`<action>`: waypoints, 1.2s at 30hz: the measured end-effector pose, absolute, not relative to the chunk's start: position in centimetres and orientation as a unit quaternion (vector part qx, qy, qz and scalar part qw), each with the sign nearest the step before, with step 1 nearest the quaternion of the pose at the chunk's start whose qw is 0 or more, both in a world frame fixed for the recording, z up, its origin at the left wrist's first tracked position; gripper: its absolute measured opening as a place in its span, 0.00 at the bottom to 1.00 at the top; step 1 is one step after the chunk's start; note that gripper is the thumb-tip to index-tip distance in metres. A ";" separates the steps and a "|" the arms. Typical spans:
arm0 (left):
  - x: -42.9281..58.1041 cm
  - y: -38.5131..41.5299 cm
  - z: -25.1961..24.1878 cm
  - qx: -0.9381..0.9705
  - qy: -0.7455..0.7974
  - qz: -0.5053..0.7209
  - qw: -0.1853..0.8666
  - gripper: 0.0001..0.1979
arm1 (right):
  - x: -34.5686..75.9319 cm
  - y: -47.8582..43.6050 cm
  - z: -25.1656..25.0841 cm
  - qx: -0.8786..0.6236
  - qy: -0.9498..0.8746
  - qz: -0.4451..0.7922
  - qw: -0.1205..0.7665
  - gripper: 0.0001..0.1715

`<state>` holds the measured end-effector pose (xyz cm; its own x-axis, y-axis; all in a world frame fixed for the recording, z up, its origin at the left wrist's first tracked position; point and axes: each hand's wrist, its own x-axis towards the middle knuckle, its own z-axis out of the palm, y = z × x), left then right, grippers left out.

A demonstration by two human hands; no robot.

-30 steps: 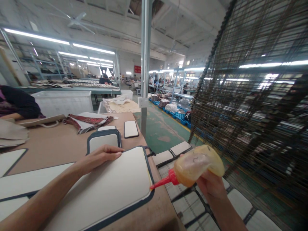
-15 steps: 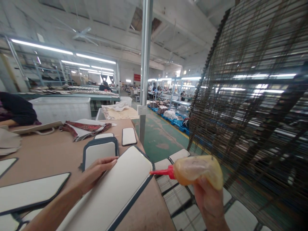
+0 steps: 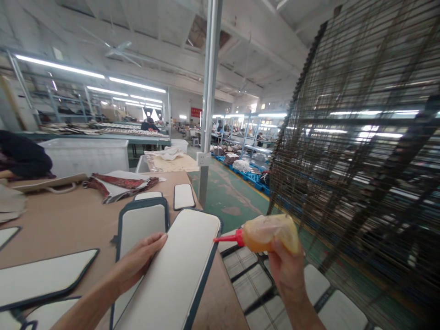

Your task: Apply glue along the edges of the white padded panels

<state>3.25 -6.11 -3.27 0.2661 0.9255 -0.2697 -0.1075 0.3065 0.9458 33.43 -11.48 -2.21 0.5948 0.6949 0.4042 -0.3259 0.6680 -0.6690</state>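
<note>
Slanting over the brown table (image 3: pixel 215 300), the white panel (image 3: pixel 175 266) with dark edging points its long axis away from the wearer, leaning slightly right. The left hand (image 3: pixel 146 252) pinches the panel's left edge — thumb on the white face, fingers mostly hidden. Right of the panel, the right hand (image 3: pixel 287 261) is wrapped around an amber bottle (image 3: pixel 270 233); its red nozzle (image 3: pixel 229 238) aims left, crosswise to the panel, tip at the right border near the far corner, though I cannot tell whether they touch. The left hand is nearer the panel — the right stands off behind the bottle. Left of the panel lies a second panel (image 3: pixel 142 224); just beyond, a small panel (image 3: pixel 184 196).
</note>
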 end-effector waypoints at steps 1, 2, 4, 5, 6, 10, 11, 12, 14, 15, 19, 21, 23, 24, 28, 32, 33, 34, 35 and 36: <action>3.2 -6.1 -3.4 0.439 0.465 0.393 0.661 0.20 | 33.4 -11.3 -2.3 -0.276 -0.340 0.303 0.846 0.24; 3.1 -6.2 -3.4 0.436 0.466 0.393 0.662 0.21 | 33.4 -11.2 -2.3 -0.280 -0.344 0.305 0.843 0.24; 2.9 -6.2 -3.6 0.431 0.467 0.391 0.666 0.22 | 33.3 -11.1 -2.5 -0.288 -0.348 0.308 0.837 0.22; 2.8 -6.1 -3.7 0.427 0.469 0.391 0.667 0.22 | 33.3 -11.0 -2.5 -0.292 -0.348 0.312 0.834 0.21; 2.7 -6.1 -3.8 0.423 0.471 0.392 0.668 0.22 | 33.2 -11.0 -2.6 -0.295 -0.348 0.316 0.832 0.20; 2.5 -5.9 -4.1 0.418 0.468 0.399 0.669 0.21 | 32.7 -11.0 -2.8 -0.297 -0.348 0.335 0.824 0.19; 2.5 -5.8 -4.1 0.418 0.465 0.399 0.671 0.21 | 32.7 -11.0 -2.9 -0.297 -0.350 0.338 0.822 0.18; 2.5 -5.8 -4.1 0.417 0.463 0.399 0.673 0.21 | 32.6 -11.0 -2.9 -0.299 -0.354 0.339 0.819 0.18; 2.5 -5.8 -4.1 0.410 0.461 0.400 0.678 0.21 | 32.4 -11.1 -3.0 -0.303 -0.365 0.343 0.811 0.18; 2.5 -5.8 -4.1 0.407 0.459 0.401 0.680 0.21 | 32.4 -11.2 -3.1 -0.303 -0.369 0.347 0.807 0.19; 2.4 -5.7 -4.0 0.405 0.457 0.399 0.684 0.22 | 32.0 -11.6 -3.0 -0.294 -0.368 0.364 0.804 0.18; 2.3 -5.6 -4.0 0.407 0.456 0.399 0.683 0.23 | 31.7 -11.8 -2.9 -0.287 -0.366 0.370 0.804 0.18; 2.3 -5.5 -3.9 0.410 0.454 0.399 0.683 0.23 | 31.5 -11.9 -2.7 -0.283 -0.362 0.377 0.804 0.18; 2.3 -5.5 -3.8 0.411 0.454 0.397 0.683 0.23 | 31.4 -12.1 -2.6 -0.282 -0.360 0.380 0.804 0.18; 2.3 -5.2 -3.4 0.403 0.457 0.397 0.686 0.24 | 30.9 -12.6 -2.1 -0.284 -0.367 0.376 0.802 0.18; 2.3 -4.7 -3.0 0.410 0.453 0.404 0.681 0.23 | 30.7 -13.1 -2.1 -0.287 -0.377 0.365 0.802 0.20; 2.4 -4.6 -2.9 0.414 0.451 0.404 0.679 0.22 | 30.7 -13.1 -2.1 -0.288 -0.382 0.364 0.799 0.21; 2.4 -4.4 -2.8 0.417 0.450 0.404 0.679 0.22 | 30.7 -13.2 -2.2 -0.288 -0.388 0.365 0.796 0.22; 2.5 -4.3 -2.7 0.420 0.447 0.404 0.679 0.21 | 30.7 -13.3 -2.3 -0.289 -0.393 0.367 0.792 0.23; 2.6 -4.2 -2.6 0.421 0.445 0.405 0.679 0.20 | 30.7 -13.3 -2.3 -0.289 -0.396 0.370 0.789 0.25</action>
